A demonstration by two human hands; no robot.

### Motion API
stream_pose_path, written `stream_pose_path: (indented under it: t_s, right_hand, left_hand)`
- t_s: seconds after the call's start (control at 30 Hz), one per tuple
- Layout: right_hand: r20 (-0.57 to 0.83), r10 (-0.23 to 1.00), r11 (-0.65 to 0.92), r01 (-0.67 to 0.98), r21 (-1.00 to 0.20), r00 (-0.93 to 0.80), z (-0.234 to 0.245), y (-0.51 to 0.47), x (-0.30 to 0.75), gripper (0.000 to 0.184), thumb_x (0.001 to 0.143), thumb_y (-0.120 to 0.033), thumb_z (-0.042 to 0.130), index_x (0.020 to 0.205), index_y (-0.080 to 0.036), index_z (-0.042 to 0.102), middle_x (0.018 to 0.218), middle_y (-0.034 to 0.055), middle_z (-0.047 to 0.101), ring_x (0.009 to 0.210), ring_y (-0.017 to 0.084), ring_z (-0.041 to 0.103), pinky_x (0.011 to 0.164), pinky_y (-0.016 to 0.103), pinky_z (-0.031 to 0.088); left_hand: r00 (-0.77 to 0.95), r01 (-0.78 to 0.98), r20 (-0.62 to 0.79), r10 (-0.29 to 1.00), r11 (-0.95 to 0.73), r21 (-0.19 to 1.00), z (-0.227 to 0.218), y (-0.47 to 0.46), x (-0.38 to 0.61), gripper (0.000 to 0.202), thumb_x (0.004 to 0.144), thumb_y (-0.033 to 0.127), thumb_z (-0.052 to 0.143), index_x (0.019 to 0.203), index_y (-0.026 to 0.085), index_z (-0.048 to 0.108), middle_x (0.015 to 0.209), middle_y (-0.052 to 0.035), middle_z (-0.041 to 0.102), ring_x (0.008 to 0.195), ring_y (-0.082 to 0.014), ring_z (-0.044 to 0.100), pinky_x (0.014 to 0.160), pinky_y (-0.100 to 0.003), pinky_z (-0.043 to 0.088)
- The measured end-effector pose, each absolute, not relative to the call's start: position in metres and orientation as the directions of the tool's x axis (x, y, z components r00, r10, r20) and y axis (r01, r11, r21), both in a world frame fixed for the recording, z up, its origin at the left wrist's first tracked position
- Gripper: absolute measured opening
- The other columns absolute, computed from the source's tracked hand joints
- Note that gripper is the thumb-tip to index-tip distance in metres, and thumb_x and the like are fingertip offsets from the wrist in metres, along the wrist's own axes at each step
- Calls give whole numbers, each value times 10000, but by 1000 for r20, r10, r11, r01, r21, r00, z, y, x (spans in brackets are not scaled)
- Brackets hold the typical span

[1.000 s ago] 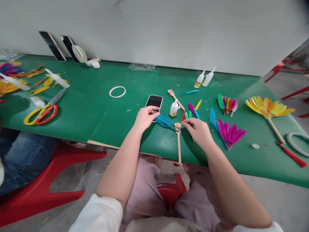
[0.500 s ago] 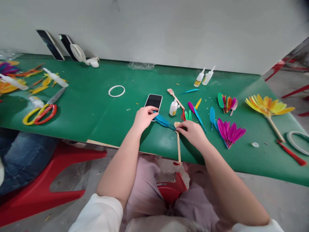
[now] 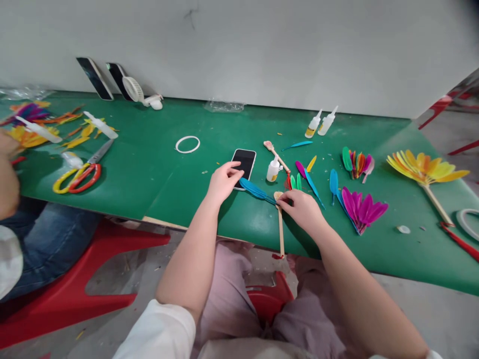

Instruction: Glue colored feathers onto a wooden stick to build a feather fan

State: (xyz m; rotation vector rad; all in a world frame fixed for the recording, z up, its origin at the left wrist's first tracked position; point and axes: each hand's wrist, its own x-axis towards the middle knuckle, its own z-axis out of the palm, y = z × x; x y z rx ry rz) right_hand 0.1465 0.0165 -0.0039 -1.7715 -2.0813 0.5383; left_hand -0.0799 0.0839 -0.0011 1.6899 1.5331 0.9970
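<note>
Right hand (image 3: 300, 206) is pinching slender blue feathers (image 3: 256, 191), seemingly steadying them; half-curled left hand (image 3: 223, 181) is resting near their tips, hold unclear.

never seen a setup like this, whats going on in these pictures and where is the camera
There is no machine here: a person works with two bare hands, seen from a camera worn on their head, looking forward and down. The right hand pinches the thin ends of some blue feathers over a wooden stick. The left hand is at their broad ends, beside a phone; its grip is unclear. The green table also holds a small white bottle, magenta feathers, a yellow feather fan and scissors.
</note>
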Motion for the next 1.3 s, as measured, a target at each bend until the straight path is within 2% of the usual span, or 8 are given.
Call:
stream_pose_path:
  t_s: [0.27, 0.57, 0.7, 0.83, 0.97, 1.07, 1.2, 1.3]
  right_hand:
    - [29, 987, 150, 839, -523, -159, -2, 16, 148, 177, 792, -324, 509, 725, -206, 622, 767, 20, 614, 697, 142, 541, 588, 248, 368]
    - [110, 984, 173, 645, -744, -137, 18, 19, 152, 233, 763, -415, 555, 826, -220, 666, 725, -6, 637, 599, 109, 510, 583, 242, 379]
    - [81, 993, 115, 511, -852, -89, 14, 19, 160, 222, 758, -391, 543, 726, -187, 625, 677, -4, 622, 573, 104, 503, 554, 238, 387]
    - [-20, 1000, -21, 224, -974, 8, 12, 18, 166, 218, 717, -403, 584, 749, -188, 567, 601, -28, 586, 464, 78, 462, 443, 209, 368]
    - [-187, 981, -174, -173, -969, 56, 13, 16, 162, 257, 675, -413, 627, 728, -187, 518, 570, -32, 587, 408, 59, 443, 362, 172, 334]
    - [-219, 971, -186, -278, -942, 93, 14, 16, 157, 279, 651, -403, 647, 722, -177, 500, 597, -10, 613, 430, 58, 480, 376, 163, 363]
    - [-177, 981, -168, -117, -979, 78, 18, 10, 160, 271, 704, -432, 594, 746, -193, 475, 581, -23, 599, 391, 67, 455, 360, 186, 357]
    - [71, 972, -12, 346, -938, 224, 26, 0, 167, 244, 750, -436, 556, 756, -193, 535, 605, -6, 598, 444, 92, 491, 430, 226, 414]
  left_hand:
    - [131, 491, 94, 987, -147, 859, 5, 84, -70, 333, 707, 175, 610, 1040, 168, 603, 760, -34, 657, 715, -139, 600, 717, -283, 465]
    - [296, 410, 210, 932, -322, 853, 56, 60, -31, 325, 740, 168, 598, 1060, 221, 580, 762, 4, 640, 700, -110, 564, 662, -237, 427]
    - [283, 439, 284, 916, -388, 811, 65, 50, -11, 312, 772, 186, 581, 1081, 227, 579, 805, -4, 647, 771, -124, 570, 716, -251, 422]
    - [158, 491, 390, 907, -415, 766, 52, 33, -5, 365, 790, 244, 576, 1154, 240, 544, 1032, -40, 621, 902, -152, 557, 739, -258, 434]
    - [149, 425, 185, 971, -232, 875, 26, 10, -1, 290, 815, 350, 534, 1056, 210, 614, 977, -44, 662, 826, -155, 600, 713, -259, 465]
    - [231, 363, -2, 973, -85, 928, 10, 3, 5, 318, 772, 354, 588, 1046, 197, 633, 893, -36, 694, 788, -171, 631, 718, -271, 484]
    - [258, 305, -88, 962, 5, 952, 4, 7, 6, 283, 765, 327, 587, 985, 166, 664, 889, -50, 703, 819, -185, 649, 771, -281, 485]
    - [272, 369, -104, 957, -4, 929, 4, 10, 3, 237, 778, 335, 559, 902, 181, 689, 816, -34, 709, 777, -184, 653, 752, -283, 479]
